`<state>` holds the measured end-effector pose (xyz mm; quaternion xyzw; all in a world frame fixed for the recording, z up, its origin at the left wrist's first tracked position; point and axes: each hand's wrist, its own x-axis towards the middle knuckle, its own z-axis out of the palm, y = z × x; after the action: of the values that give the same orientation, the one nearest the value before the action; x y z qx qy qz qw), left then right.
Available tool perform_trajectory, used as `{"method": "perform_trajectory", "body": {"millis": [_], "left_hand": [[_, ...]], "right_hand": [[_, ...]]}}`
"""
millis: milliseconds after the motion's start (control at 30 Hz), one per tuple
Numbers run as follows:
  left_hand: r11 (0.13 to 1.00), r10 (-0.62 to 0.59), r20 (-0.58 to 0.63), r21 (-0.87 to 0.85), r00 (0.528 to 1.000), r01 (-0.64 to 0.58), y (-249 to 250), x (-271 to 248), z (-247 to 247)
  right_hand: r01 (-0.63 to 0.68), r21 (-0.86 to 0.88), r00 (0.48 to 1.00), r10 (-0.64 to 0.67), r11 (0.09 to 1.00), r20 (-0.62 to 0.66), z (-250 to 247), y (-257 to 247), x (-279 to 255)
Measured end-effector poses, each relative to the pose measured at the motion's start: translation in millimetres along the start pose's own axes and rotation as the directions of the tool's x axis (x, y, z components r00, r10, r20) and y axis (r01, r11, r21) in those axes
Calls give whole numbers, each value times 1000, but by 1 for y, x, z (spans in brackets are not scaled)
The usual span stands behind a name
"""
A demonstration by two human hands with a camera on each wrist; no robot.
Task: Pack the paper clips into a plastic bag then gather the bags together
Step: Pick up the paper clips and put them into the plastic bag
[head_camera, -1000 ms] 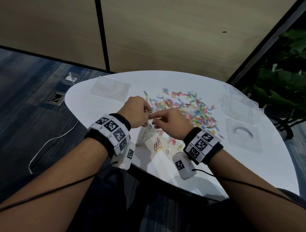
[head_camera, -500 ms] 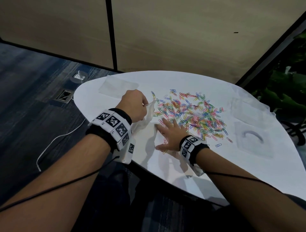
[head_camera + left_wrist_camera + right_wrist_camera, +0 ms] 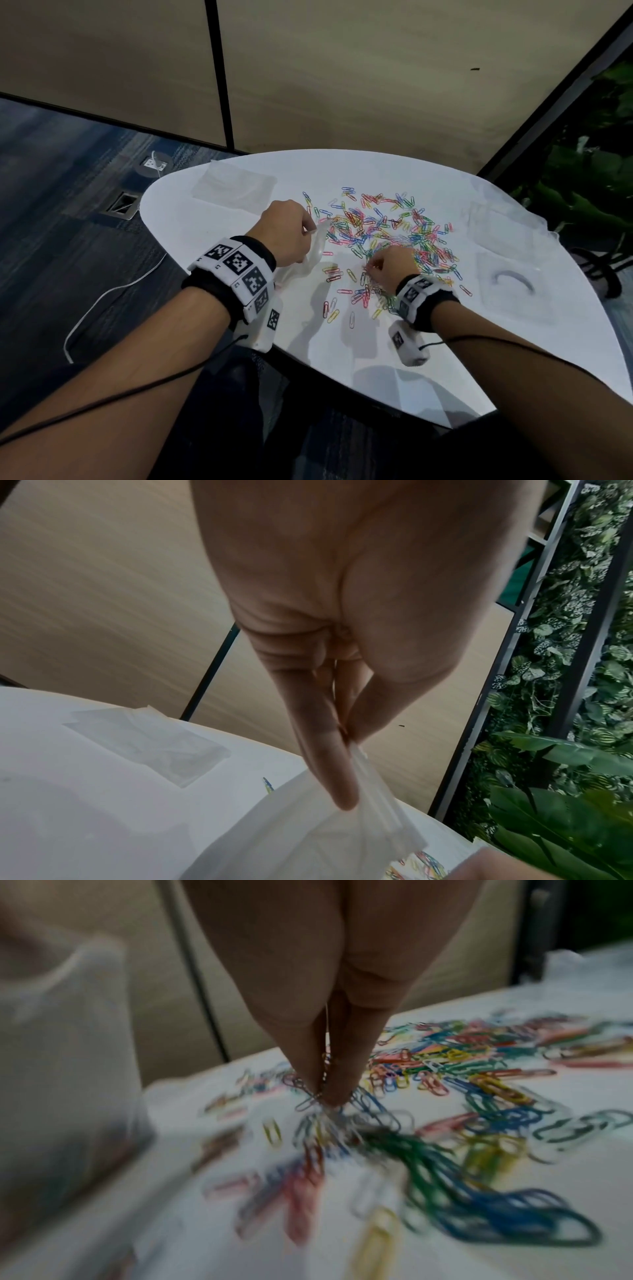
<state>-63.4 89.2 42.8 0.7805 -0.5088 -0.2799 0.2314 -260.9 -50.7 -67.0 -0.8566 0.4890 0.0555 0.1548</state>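
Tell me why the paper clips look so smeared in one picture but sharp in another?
Right wrist view: motion blur streaks the paper clips nearest the camera under the right hand. Head view: the pile is crisp, though the table edge bows from the wide lens.

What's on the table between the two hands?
In the head view, a few loose paper clips lie on the white table between the left hand, which holds the plastic bag, and the right hand.

Likely office; floor outlets (image 3: 120, 204), partition panels (image 3: 342, 85)

Right hand (image 3: 388, 265) off flat press, now pinching paper clips (image 3: 318, 1096) from pile's near edge.
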Motion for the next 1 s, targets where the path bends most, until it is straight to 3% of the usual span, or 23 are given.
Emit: {"method": "perform_trajectory", "body": {"millis": [67,100,167,200,267,333,400,467,500,600,633,667,733,833,933,1000], "left_hand": [[1000,5,8,-2,1000,-5,1,2,3],[1000,1,11,-8,1000,-1,1,4,5],[1000,-6,15,-20,1000,6,3,6,8],[1000,-8,15,-28,1000,9,4,7,11],[999,-5,12,-43,1000,6,6,9,15],[998,6,4,-57,1000,-5,8,10,18],[998,15,-5,-66,1000,-15,10,12,20],[996,12,-20,-91,1000,-14,12,13,21],[994,5,-33,-113,999,-9,12,13,21],[986,-7,-53,-168,999,-2,10,15,21],[985,-8,-51,-173,999,-1,10,16,22],[986,-4,-49,-167,999,-4,9,17,23],[990,11,-47,-138,999,-18,8,18,23],[995,14,-72,-102,997,-22,6,18,20],[993,-25,-113,-113,993,12,-1,20,13],[993,-45,-131,-112,990,30,-7,21,7]], "right_hand": [[-144,336,989,141,931,32,-18,7,0],[-201,531,979,190,823,77,-28,6,-3],[-237,838,969,185,491,165,-48,-2,-10],[-235,916,970,147,327,196,-57,-9,-15],[-236,969,971,53,80,232,-70,-27,-25],[-241,966,970,-23,-89,240,-72,-45,-33],[-240,957,970,-69,-165,231,-64,-61,-37],[-217,969,975,-80,-115,208,-53,-74,-37],[-175,984,983,-65,-12,174,-47,-78,-37],[64,826,998,-42,560,-49,-38,-79,-34],[139,699,990,-97,701,-99,-39,-78,-33],[203,588,979,-170,783,-112,-41,-78,-32],[305,449,950,-302,840,-81,-47,-78,-29],[386,439,921,-368,811,-131,-61,-78,-29],[359,602,930,-216,713,-298,-67,-69,-22],[265,610,956,-118,747,-270,-59,-58,-15]]}}
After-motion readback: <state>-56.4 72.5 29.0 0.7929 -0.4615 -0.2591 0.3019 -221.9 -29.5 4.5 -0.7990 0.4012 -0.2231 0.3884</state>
